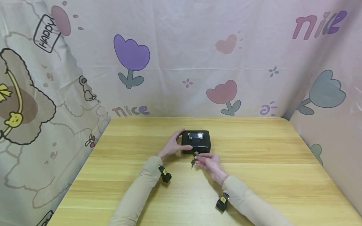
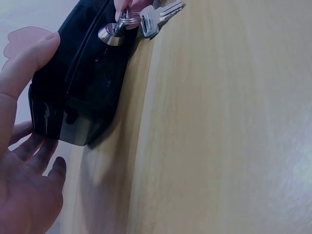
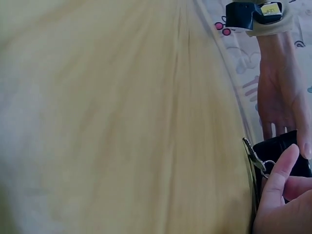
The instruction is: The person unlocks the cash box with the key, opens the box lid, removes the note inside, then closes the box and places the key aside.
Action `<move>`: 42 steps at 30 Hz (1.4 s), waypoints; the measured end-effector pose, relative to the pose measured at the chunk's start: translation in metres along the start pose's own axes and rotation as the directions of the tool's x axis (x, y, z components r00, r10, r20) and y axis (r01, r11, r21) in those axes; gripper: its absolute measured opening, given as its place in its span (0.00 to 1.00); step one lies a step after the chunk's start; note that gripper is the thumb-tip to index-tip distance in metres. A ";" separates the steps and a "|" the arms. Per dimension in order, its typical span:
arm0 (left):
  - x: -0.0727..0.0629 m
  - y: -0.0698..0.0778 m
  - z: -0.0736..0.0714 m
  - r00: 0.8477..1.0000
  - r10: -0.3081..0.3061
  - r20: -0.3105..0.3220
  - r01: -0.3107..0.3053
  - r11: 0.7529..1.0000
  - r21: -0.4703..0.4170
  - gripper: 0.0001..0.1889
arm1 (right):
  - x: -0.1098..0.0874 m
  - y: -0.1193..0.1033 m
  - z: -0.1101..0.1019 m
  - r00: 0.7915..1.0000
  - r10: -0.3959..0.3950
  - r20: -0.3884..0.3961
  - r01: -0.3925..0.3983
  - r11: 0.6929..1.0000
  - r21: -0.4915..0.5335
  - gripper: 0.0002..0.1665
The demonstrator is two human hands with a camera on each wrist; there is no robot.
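Observation:
A small black metal cash box [image 1: 202, 145] with a silver handle [image 1: 196, 136] on its lid lies on the wooden table. My left hand [image 1: 172, 146] holds it by the left side, thumb over the lid's front edge and the other fingers round the side. At the front, the round silver lock [image 2: 110, 35] has a key in it. My right hand [image 1: 211, 164] pinches that key between thumb and index finger; its head is mostly hidden by the fingertips. From it, on a small ring [image 2: 129, 20], hangs a spare key [image 2: 151, 24].
The table [image 1: 260, 150] has a light wood surface with a straight back edge. Behind it and at both sides hangs a printed cloth [image 1: 175, 40] with tulips and lettering. A black camera [image 1: 165, 175] is strapped to the left wrist, and another camera [image 1: 222, 203] to the right.

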State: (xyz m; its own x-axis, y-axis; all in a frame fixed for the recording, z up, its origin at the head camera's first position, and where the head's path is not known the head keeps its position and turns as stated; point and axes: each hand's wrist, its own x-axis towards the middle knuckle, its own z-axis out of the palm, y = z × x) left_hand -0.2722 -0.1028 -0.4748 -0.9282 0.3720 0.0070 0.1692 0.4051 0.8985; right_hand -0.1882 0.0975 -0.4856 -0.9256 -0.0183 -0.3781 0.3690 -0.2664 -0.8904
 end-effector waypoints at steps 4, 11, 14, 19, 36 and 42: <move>0.000 0.001 -0.001 1.000 -0.002 0.003 0.002 1.000 0.003 0.56 | 0.000 -0.001 0.002 1.000 0.029 -0.011 -0.029 1.000 0.005 0.21; 0.001 0.001 -0.002 1.000 -0.006 0.004 0.006 1.000 0.001 0.56 | 0.002 -0.003 0.003 0.997 0.073 0.017 -0.074 0.995 0.071 0.23; 0.001 0.001 -0.002 1.000 -0.003 0.002 0.003 1.000 0.000 0.56 | 0.003 -0.003 0.003 0.997 0.079 0.021 -0.081 0.993 0.085 0.23; 0.001 0.001 -0.003 1.000 -0.005 0.002 0.005 1.000 0.000 0.56 | 0.003 -0.004 0.003 0.997 0.073 0.034 -0.076 0.993 0.089 0.22; -0.001 -0.001 -0.002 1.000 -0.002 0.005 0.002 1.000 -0.006 0.57 | 0.003 -0.021 -0.035 1.000 -0.027 -0.013 0.028 0.999 0.022 0.22; -0.003 -0.003 -0.002 1.000 0.010 0.028 -0.009 1.000 -0.027 0.58 | 0.011 -0.026 -0.044 0.994 -0.106 0.012 0.106 0.992 -0.062 0.31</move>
State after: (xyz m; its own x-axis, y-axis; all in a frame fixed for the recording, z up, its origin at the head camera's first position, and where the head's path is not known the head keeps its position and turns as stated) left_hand -0.2705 -0.1069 -0.4767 -0.9170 0.3990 0.0040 0.1689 0.3791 0.9098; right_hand -0.2045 0.1464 -0.4779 -0.9604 -0.0020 -0.2785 0.2729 -0.2068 -0.9395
